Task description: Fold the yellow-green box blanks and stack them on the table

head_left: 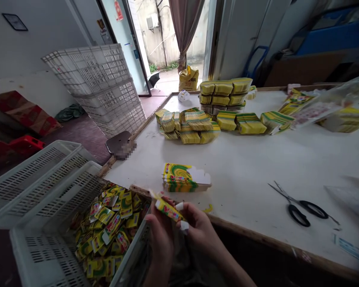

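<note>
Between my two hands, just off the table's front edge, is a small yellow printed carton (170, 211) with white flaps showing at its far left end. My left hand (160, 235) grips it from the left and below. My right hand (194, 223) pinches its near right end; white wraps cover the thumb and a fingertip. Just beyond, a stack of flat yellow-green cartons (182, 177) lies on the white table (242, 159). Left of my hands, a pale plastic crate (42, 251) holds a heap of small yellow cartons (110, 227).
Black-handled scissors (299, 207) lie open on the right. Bundles of flat cartons (194, 125) and a taller stack (224, 91) stand farther back. A dark phone-like object (118, 144) rests on the left edge. White crates (92, 79) are piled on the floor near the doorway.
</note>
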`<state>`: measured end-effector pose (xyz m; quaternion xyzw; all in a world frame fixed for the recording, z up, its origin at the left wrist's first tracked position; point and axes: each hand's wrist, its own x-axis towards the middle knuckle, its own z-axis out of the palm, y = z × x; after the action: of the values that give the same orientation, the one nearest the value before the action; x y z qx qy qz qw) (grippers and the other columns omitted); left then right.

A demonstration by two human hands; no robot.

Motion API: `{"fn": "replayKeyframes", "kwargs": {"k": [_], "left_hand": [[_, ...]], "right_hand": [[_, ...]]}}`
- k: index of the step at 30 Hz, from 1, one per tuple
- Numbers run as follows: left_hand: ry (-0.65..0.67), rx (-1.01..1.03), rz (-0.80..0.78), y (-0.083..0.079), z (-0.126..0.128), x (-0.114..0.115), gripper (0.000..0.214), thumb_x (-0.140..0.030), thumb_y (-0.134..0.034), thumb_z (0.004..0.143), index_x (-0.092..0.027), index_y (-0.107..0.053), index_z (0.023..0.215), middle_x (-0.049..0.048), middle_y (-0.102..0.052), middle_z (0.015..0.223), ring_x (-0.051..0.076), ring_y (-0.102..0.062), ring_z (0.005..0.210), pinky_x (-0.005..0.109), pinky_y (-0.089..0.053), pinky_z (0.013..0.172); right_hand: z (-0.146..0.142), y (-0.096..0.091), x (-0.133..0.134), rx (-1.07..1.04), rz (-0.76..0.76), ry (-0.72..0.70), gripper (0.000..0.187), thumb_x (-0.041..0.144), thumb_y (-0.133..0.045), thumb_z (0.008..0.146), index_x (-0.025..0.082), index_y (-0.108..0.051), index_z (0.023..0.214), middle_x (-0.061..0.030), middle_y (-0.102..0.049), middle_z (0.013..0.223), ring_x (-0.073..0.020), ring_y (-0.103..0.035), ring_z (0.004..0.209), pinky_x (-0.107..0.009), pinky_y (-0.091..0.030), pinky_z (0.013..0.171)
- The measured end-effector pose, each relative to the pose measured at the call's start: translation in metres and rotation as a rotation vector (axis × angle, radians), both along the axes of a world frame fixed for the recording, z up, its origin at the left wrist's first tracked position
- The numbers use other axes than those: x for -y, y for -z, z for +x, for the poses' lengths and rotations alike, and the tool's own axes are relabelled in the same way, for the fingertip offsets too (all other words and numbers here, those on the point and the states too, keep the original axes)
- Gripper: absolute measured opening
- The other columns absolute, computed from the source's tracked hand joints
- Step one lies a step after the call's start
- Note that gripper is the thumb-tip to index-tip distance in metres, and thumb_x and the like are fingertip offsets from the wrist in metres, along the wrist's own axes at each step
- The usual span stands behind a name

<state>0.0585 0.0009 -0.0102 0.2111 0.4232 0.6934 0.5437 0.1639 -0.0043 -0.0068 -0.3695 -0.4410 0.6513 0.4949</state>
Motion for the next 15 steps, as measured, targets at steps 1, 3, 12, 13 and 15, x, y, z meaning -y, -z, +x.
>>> {"fn": "replayKeyframes", "kwargs": {"k": [1,3,12,13,15], "left_hand": [[0.038,-0.001,-0.024,0.001,0.001,0.001,0.055,-0.071,-0.064,0.069,-0.019,-0.067,0.089,0.0026,-0.068,0.082,0.018,-0.065,0.080,0.028,-0.053,0.074],[0.096,-0.034,-0.083,0.003,0.002,0.002,0.041,-0.058,-0.069,0.075,-0.019,-0.068,0.090,0.0025,-0.072,0.084,0.017,-0.066,0.077,0.026,-0.052,0.071],[0.048,-0.095,-0.118,0.008,0.000,0.004,0.028,-0.044,-0.077,0.071,-0.018,-0.071,0.079,0.0005,-0.074,0.074,0.016,-0.066,0.067,0.025,-0.052,0.065],[0.045,-0.090,-0.117,0.006,-0.001,0.003,0.029,-0.044,-0.077,0.070,-0.018,-0.071,0.083,0.0011,-0.074,0.077,0.017,-0.068,0.070,0.026,-0.053,0.067],[0.036,-0.108,-0.101,0.004,-0.005,0.001,0.034,-0.044,-0.079,0.068,-0.020,-0.072,0.090,0.0014,-0.075,0.080,0.018,-0.069,0.074,0.028,-0.054,0.070]], "right_hand": [[0.004,0.001,-0.003,-0.088,-0.050,-0.021,0.025,0.024,-0.073,0.075,0.019,-0.063,0.097,-0.0005,-0.066,0.088,-0.0172,-0.060,0.086,-0.027,-0.045,0.078],[0.011,0.002,-0.007,-0.206,-0.131,-0.052,0.027,0.030,-0.077,0.074,0.019,-0.064,0.095,0.0002,-0.067,0.084,-0.0147,-0.061,0.080,-0.024,-0.045,0.075],[0.013,0.016,-0.004,-0.198,-0.165,0.091,0.026,0.028,-0.081,0.067,0.017,-0.059,0.070,0.0042,-0.059,0.066,-0.0104,-0.050,0.063,-0.021,-0.041,0.062],[0.014,0.017,-0.004,-0.150,-0.146,0.084,0.024,0.027,-0.080,0.068,0.016,-0.059,0.070,0.0040,-0.059,0.066,-0.0105,-0.049,0.063,-0.021,-0.040,0.061],[0.020,0.016,-0.004,-0.038,-0.098,0.036,0.019,0.025,-0.076,0.071,0.016,-0.059,0.070,0.0034,-0.058,0.066,-0.0109,-0.049,0.063,-0.021,-0.038,0.060]]}}
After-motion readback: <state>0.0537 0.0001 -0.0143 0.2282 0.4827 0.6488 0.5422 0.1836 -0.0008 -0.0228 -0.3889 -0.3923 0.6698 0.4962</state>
